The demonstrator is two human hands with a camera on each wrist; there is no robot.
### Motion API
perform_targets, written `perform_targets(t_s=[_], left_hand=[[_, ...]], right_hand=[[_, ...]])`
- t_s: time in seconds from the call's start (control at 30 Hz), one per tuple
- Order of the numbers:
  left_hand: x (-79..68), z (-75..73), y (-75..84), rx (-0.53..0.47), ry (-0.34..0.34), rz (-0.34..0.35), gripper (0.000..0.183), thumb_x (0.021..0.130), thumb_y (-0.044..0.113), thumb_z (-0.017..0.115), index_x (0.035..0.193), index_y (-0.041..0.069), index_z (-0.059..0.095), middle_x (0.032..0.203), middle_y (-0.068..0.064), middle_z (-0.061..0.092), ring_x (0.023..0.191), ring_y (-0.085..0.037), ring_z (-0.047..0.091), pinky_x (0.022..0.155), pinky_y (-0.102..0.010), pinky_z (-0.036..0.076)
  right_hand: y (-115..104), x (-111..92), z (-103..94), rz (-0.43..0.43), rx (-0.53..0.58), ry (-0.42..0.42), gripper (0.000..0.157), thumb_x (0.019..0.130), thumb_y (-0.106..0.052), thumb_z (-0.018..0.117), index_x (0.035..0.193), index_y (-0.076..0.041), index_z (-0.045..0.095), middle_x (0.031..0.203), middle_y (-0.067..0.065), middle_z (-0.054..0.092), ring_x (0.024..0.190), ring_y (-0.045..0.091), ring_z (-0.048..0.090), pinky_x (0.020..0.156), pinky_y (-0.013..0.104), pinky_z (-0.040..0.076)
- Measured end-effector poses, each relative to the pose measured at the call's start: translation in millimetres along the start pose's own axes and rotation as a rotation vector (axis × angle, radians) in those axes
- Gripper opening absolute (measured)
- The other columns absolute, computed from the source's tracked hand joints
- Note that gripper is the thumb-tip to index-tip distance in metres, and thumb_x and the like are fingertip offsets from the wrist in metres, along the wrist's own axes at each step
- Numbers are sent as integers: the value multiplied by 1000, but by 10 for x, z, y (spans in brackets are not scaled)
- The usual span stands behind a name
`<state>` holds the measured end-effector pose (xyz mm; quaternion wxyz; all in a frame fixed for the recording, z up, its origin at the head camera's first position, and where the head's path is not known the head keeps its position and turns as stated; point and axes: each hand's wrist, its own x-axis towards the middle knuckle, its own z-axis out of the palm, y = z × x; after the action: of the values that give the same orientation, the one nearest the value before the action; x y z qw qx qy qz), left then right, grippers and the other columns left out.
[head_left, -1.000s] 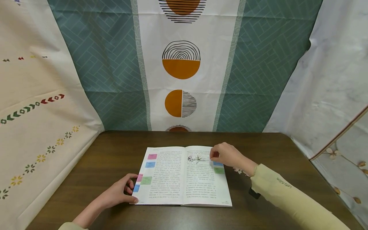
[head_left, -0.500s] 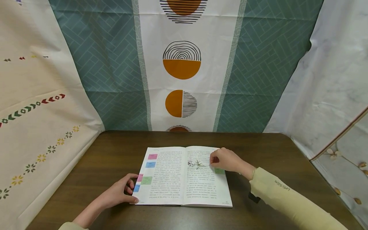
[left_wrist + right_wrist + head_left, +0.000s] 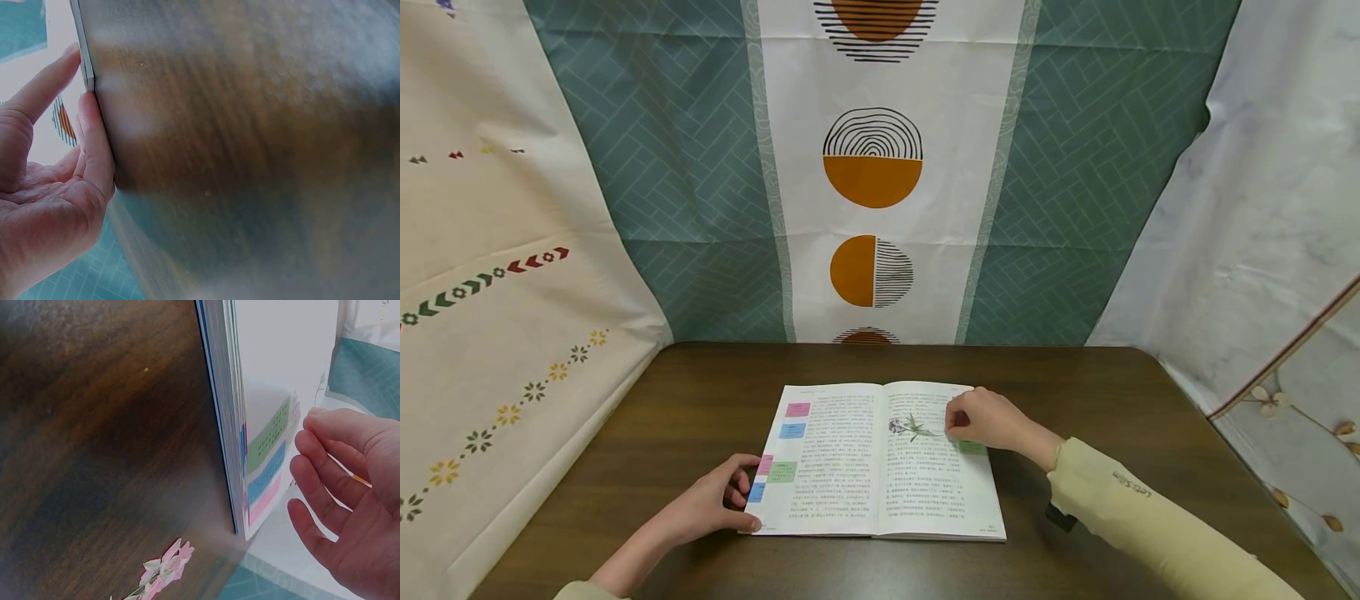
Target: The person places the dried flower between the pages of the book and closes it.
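An open book (image 3: 925,500) with printed pages lies on the table. My right hand (image 3: 988,417) is over its right page and pinches the thin stem of a dried flower sprig (image 3: 913,427) between thumb and index finger. The sprig's dark bloom points left and its narrow green leaves spread over the text. In the right wrist view, the other fingers (image 3: 312,487) curve loosely beside the page. My left hand (image 3: 711,500) rests at the book's left edge, thumb on the lower left corner, index fingertip higher up the edge.
Pink, blue and green sticky notes (image 3: 782,472) mark the page margins; my right hand partly covers those on the right. A pink-and-white flower sprig (image 3: 167,569) lies on the wooden table (image 3: 715,400) right of the book. Patterned cloths (image 3: 685,167) hang behind.
My right hand has moved slightly nearer to me with the sprig, which now sits lower on the page, then shifted a touch left. My left hand and the book stay put.
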<state>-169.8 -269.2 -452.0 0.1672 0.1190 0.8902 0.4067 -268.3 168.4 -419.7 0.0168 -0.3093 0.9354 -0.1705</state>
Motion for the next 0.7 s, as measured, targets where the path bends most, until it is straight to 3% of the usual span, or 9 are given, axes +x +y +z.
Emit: perform_targets(t_s=[0.7], left_hand=[[-6,4,-21,-15,-4,41,86,75,20,86,142,-1,36,100,-9,47,84,-13,50,70,-21,41]], right_hand=[[-20,-43,7,-2,5,1,7,84,-19,78,84,-20,72,81,-12,66,71,1,53,67,20,46]])
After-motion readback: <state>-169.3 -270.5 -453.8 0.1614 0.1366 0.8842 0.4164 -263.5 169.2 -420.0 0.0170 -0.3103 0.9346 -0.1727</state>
